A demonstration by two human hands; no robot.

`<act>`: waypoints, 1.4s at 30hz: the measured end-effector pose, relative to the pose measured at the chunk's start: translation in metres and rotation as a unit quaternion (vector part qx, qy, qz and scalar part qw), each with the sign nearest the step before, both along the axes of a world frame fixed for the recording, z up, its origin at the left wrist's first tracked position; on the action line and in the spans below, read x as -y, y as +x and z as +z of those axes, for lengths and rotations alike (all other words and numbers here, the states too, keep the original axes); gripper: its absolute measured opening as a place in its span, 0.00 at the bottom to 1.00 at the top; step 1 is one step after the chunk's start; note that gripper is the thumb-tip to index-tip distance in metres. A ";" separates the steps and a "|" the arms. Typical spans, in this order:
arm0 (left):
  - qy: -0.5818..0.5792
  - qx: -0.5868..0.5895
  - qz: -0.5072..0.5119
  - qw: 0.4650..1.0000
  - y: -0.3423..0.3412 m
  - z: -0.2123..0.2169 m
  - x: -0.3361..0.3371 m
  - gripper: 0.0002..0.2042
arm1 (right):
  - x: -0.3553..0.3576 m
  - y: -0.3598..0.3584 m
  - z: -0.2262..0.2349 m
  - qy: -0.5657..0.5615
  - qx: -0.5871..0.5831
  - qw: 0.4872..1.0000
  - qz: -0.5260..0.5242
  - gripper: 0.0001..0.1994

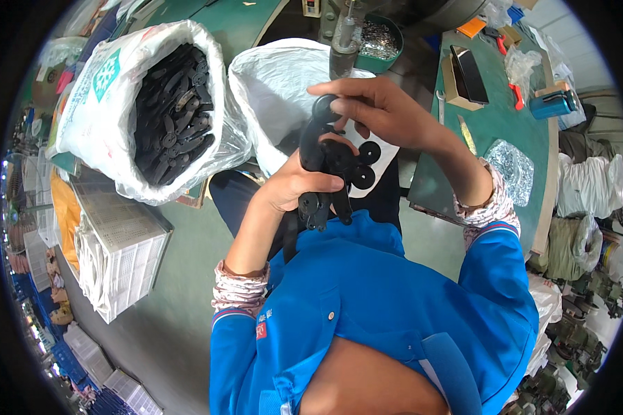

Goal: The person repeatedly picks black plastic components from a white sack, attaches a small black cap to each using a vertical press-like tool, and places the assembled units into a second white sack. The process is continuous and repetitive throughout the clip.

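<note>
My left hand (pixel 284 185) is closed around a bunch of black plastic parts (pixel 337 158), its thumb across them. They are flat, lever-like pieces with rounded, disc-shaped ends, and several discs stick out to the right. Above it, my right hand (pixel 387 111) has its thumb and index finger at the rounded end of a long black part (pixel 313 142) rising from the bunch. The other right fingers are curled and partly hidden. Just beyond my hands stands an upright metal machine post (pixel 344 57). Behind them gapes a white-lined bag (pixel 277 66).
At left stands a white sack (pixel 93 114) full of similar black parts (pixel 175 121). A green bin (pixel 375 65) holds metal shavings. On the green bench (pixel 432 169) at right are a phone (pixel 468 74), a wrench (pixel 441 107) and a yellow cutter (pixel 467 135). Stacked papers (pixel 121 263) stand lower left.
</note>
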State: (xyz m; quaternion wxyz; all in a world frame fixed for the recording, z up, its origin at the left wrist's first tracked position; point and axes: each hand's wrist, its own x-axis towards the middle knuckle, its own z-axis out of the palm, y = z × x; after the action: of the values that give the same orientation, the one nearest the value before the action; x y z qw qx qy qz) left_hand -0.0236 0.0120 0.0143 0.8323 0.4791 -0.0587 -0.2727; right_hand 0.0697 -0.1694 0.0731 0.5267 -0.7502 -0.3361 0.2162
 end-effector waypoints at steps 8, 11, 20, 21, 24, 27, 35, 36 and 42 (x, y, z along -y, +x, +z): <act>-0.088 -0.041 0.038 0.995 0.000 -0.006 0.010 0.33 | 0.025 0.031 0.017 0.155 -0.048 0.970 -0.181 0.17; -0.163 -0.041 0.079 0.983 0.002 -0.010 0.010 0.31 | 0.025 0.052 0.023 0.158 0.012 0.967 -0.200 0.20; -0.168 -0.020 0.218 0.961 0.007 -0.007 0.003 0.26 | -0.008 0.082 0.075 0.001 -0.161 0.968 -0.193 0.10; -0.161 -0.028 0.231 0.959 0.006 -0.004 0.002 0.26 | -0.012 0.077 0.065 0.068 -0.176 0.958 -0.217 0.11; -0.151 -0.023 0.261 0.953 0.009 -0.007 0.001 0.25 | 0.009 0.047 0.031 0.029 -0.094 0.975 -0.199 0.20; -0.135 -0.022 0.263 0.955 0.011 -0.008 0.001 0.25 | 0.006 0.016 0.017 -0.013 -0.112 0.980 -0.161 0.27; -0.171 -0.045 0.242 0.954 0.009 -0.015 0.005 0.24 | -0.011 -0.021 -0.004 -0.120 0.027 0.992 -0.036 0.23; -0.174 -0.042 0.238 0.955 0.009 -0.012 0.006 0.24 | -0.010 -0.021 -0.006 -0.105 -0.015 0.994 -0.035 0.22; -0.135 -0.033 0.263 0.955 0.003 -0.017 -0.004 0.25 | -0.002 -0.030 -0.008 0.018 -0.204 0.977 -0.065 0.14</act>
State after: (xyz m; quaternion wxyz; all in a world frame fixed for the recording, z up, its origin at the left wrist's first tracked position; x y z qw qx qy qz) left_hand -0.0211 0.0162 -0.0026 0.9330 0.3512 0.0608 -0.0492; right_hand 0.0398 -0.1671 0.0652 0.6105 -0.7009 -0.1765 0.3239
